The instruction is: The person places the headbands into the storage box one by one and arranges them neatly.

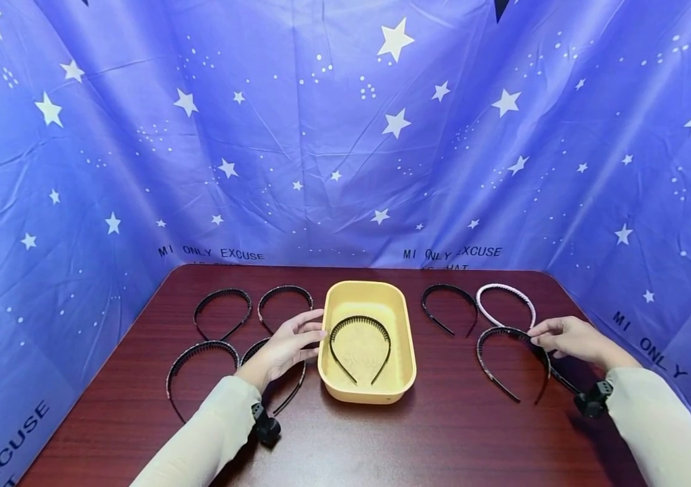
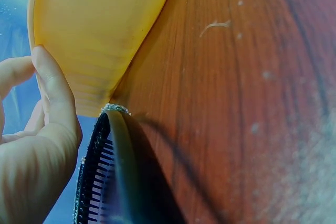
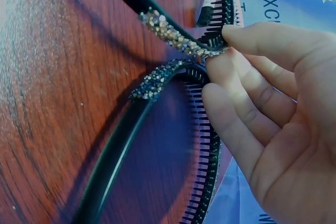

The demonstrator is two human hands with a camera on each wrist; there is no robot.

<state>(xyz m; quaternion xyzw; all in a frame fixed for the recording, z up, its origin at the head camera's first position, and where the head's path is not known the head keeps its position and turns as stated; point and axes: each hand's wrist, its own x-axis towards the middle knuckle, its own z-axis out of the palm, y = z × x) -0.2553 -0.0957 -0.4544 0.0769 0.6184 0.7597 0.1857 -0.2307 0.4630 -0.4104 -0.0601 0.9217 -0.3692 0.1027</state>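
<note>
As fingers (image 1: pixel 546 327) hold the headband (image 1: pixel 506 330), ends point nearward.

a headband (image 1: pixel 290 398) is partly covered by the left hand (image 1: pixel 284 348), another headband (image 1: pixel 564 381) is partly hidden by the right hand (image 1: pixel 573 340), both sleeves (image 1: pixel 199 433) are cropped in the head view, the tub (image 2: pixel 105 30) is cropped in the left wrist view

Head view looks forward-down; close wrist views share its table (image 1: pixel 455 439).
</note>
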